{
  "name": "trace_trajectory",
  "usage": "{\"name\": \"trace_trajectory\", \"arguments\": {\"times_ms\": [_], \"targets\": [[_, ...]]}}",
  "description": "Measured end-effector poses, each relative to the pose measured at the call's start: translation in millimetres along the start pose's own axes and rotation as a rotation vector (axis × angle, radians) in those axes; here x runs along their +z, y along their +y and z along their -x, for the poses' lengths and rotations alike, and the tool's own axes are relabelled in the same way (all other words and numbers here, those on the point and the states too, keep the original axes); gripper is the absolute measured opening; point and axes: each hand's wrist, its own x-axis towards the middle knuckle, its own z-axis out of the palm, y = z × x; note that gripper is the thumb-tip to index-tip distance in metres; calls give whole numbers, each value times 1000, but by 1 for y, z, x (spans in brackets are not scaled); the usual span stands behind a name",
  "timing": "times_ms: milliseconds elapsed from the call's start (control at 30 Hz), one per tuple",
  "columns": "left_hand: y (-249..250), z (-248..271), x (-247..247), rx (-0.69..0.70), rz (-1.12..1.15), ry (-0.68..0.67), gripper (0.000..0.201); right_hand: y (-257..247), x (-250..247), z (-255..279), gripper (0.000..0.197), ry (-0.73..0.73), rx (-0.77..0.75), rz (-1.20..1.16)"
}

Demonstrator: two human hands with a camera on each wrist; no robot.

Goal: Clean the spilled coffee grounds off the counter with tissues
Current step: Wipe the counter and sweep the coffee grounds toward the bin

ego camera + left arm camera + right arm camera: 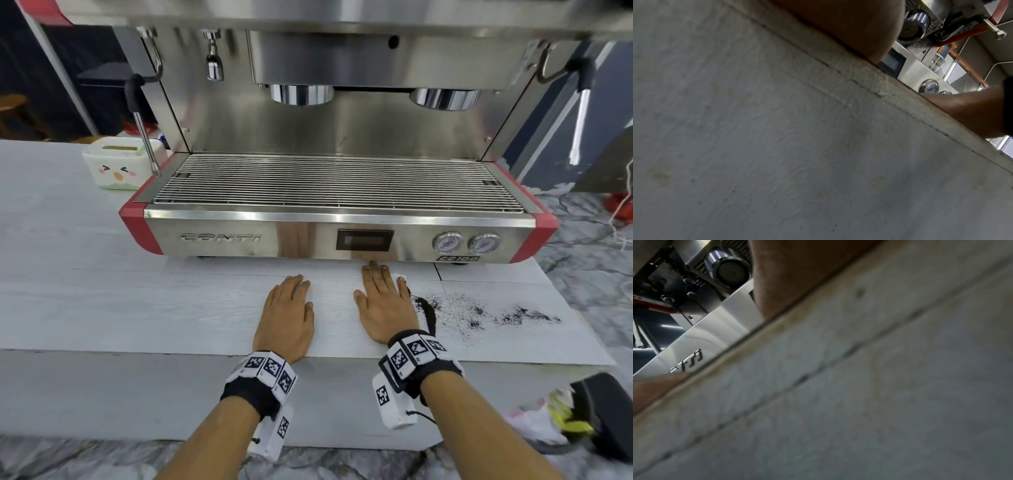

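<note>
Your left hand [286,317] and right hand [385,308] lay flat, fingers straight, at lower centre on the pale wood-grain counter [137,308]; the black scattered coffee grounds [479,313] lay just right of your right hand, a white tissue [400,277] peeking beneath its fingertips.

Dark coffee grounds [479,313] lie scattered on the pale counter [137,301], a white tissue [400,277] at their left edge.

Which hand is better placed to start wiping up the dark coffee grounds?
Probably the right hand: it lies flat beside the scattered dark coffee grounds, with a white tissue showing under its fingertips. The left hand rests farther away.
</note>
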Motion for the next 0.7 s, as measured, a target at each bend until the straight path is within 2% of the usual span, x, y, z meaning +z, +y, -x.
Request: {"name": "trace_trajectory", "arguments": {"times_ms": [200,333,433,567,700], "targets": [[-1,1,0,1,-4,-21,54,25,-6,15,59,-15,108,-24],[2,0,-2,10,-13,3,45,39,-13,25,57,-17,142,-50],[4,0,-3,6,-12,15,43,31,-16,38,58,-11,47,-123],[5,0,-3,3,-18,20,42,4,-10,62,74,5,-131,-185],[8,1,-3,-1,-29,29,41,0,2,68,75,0,-146,-106]]}}
